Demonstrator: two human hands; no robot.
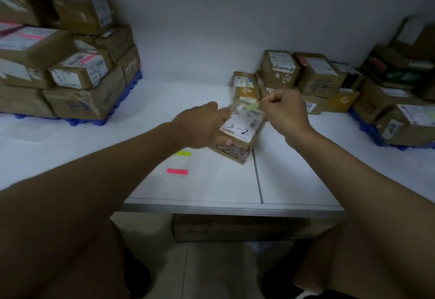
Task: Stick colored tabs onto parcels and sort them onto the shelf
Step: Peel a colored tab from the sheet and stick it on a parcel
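Small parcel marked "3-2": on table, gripped by left hand. Green tab: pinched in right hand fingers, over parcel's far end, label just below.

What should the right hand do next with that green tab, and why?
Probably lower the green tab onto the white label of the parcel marked 3-2 and press it flat. The right hand pinches the tab just above the parcel's far edge, and the left hand already grips the parcel against the table, so it looks steadied for sticking.
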